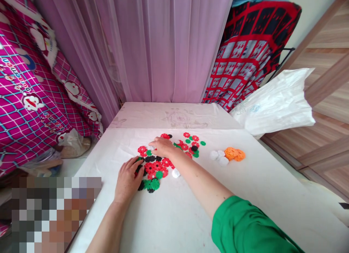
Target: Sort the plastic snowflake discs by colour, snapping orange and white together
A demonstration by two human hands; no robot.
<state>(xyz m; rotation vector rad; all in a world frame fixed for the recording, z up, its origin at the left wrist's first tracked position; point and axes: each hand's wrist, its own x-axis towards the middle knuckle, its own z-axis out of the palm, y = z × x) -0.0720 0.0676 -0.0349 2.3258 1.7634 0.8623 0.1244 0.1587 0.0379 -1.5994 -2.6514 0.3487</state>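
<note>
Thin notched plastic discs, the snowflake building kind, lie in a loose mixed pile, with red discs (153, 168), green discs (155, 184) and black discs (149, 159). My left hand (128, 178) rests at the pile's left side, fingers apart and slightly bent over black and green pieces. Reaching across to the back of the pile, my right hand (163, 147) has thumb and fingertips around a white snowflake disc (151, 147). Another white disc (176, 173) lies under my right forearm. My forearm hides part of the pile.
To the right sit a few white discs (219, 157) beside a heap of orange discs (235, 154). A white plastic bag (278, 104) stands at the table's right edge. A pale cloth covers the table (169, 220); a purple curtain (169, 45) hangs behind it.
</note>
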